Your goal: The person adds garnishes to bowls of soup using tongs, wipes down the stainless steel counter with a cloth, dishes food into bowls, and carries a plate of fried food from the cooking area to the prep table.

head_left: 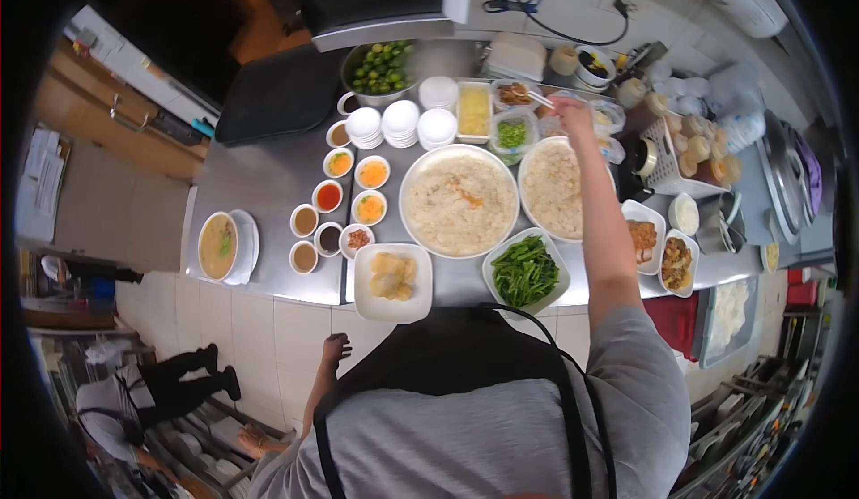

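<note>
We see the right hand [569,112], upper right of centre, closed on a white utensil [540,99] whose tip reaches brown food [513,93] in a clear tub. Well apart, the left hand [336,348] hangs lower left of centre, fingers loosely bent; we cannot tell how far they are open. Another hand [254,441] shows at lower left; we cannot tell whose. On the metal counter [264,172] we find two round dishes [403,202] of pale food at centre, greens [525,272] below right, sauce cups [305,221] left of centre, soup [216,245] farther left and limes [382,67] above. At lower left, a person [170,375] appears beyond the tiled floor [254,324].
</note>
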Available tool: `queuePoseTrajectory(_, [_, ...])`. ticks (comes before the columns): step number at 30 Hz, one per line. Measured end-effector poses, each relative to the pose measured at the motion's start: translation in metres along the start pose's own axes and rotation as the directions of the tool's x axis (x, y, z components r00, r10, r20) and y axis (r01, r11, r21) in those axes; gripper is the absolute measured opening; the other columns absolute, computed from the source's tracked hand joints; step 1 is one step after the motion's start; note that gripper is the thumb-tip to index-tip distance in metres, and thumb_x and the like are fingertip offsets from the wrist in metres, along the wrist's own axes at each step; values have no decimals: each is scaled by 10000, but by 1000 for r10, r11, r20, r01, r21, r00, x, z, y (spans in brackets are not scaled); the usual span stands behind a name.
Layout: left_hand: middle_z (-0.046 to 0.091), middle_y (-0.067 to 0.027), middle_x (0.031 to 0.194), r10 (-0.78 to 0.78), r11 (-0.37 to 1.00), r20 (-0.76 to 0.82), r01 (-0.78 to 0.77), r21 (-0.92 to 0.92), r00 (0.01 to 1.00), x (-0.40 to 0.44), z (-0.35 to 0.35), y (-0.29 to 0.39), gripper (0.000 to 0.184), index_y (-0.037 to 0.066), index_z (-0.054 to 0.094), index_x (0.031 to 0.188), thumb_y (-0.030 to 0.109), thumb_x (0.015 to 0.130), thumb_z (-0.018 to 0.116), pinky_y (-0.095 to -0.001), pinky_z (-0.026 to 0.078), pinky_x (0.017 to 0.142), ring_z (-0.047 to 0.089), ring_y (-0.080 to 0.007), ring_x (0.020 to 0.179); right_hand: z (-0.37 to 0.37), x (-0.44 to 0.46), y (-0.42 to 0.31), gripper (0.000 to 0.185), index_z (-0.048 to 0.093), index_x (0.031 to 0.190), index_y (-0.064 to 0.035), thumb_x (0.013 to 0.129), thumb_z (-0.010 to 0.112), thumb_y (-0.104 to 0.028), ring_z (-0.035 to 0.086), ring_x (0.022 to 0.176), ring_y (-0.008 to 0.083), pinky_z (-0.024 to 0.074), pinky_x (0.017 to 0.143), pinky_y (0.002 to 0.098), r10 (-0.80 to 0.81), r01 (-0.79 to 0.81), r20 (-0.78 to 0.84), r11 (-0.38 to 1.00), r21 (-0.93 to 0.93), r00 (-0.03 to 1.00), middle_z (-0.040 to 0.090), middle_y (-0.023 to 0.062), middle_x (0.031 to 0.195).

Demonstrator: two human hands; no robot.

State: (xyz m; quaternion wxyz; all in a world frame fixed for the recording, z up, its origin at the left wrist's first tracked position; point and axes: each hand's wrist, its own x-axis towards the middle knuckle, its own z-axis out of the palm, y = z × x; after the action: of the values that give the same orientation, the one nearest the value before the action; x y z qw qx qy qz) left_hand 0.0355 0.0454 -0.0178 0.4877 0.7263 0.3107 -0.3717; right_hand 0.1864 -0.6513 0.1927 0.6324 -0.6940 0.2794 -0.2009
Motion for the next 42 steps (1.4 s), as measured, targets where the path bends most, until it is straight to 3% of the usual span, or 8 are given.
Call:
queuePoseTrajectory(15, [617,-139,882,-22,996,-145,10,-86,989,31,11,-31,296,35,595,990,213,756,554,-346,513,600,614,-249,753,265,-83,-96,238,589,995,22,779,495,-10,299,426,6,195,361,155,10,-166,725,975,145,689,551,30,678])
queuePoseTrajectory(19, [619,-144,870,211,929,-194,-135,346,958,64,17,-76,242,27,628,878,177,695,578,-348,492,720,608,-258,823,373,-127,-99,239,594,979,23,771,479,-2,321,432,7,203,365,146,25,-278,856,950,140,517,567,40,685])
queuePoseTrajectory(21, [613,-141,827,429,592,38,-313,742,903,64,11,-82,243,28,619,896,173,709,564,-357,497,715,607,-265,817,424,-154,-102,236,598,968,16,763,486,-13,323,432,11,211,361,151,52,-296,872,949,108,487,573,51,686])
queuePoseTrajectory(24, [617,-104,793,475,631,59,-387,672,878,60,7,-85,237,38,619,915,170,725,566,-326,517,622,622,-220,734,499,-192,-91,234,589,977,16,768,487,-16,428,479,76,332,414,206,-66,-97,874,987,128,482,585,69,715])
queuePoseTrajectory(28, [619,-88,796,62,998,-175,-62,1,983,41,20,-51,273,56,607,977,209,754,569,-303,514,524,620,-178,644,560,-258,-73,262,592,991,-26,749,495,6,542,619,217,442,565,317,-407,448,765,877,175,498,600,102,800])
queuePoseTrajectory(30, [621,-94,802,182,983,-149,-180,32,972,40,16,-44,303,58,595,1001,226,751,575,-302,505,532,616,-184,656,573,-272,-60,242,605,970,-9,756,496,-36,543,799,268,441,720,365,-651,904,740,403,145,171,583,137,809])
queuePoseTrajectory(33, [613,-86,777,-3,973,-189,-40,-226,982,37,21,-40,306,56,589,1008,219,749,572,-308,498,524,606,-180,643,567,-271,-57,341,588,1033,-73,714,502,12,519,940,307,415,812,391,-655,936,753,301,181,65,586,140,969])
queuePoseTrajectory(42, [530,-26,643,-111,975,-97,89,-201,989,20,-5,-81,107,85,583,833,154,759,550,-275,473,468,551,-140,552,334,-148,-102,215,605,1001,-52,826,480,-65,608,776,186,463,704,277,-537,646,582,763,25,611,626,109,853])
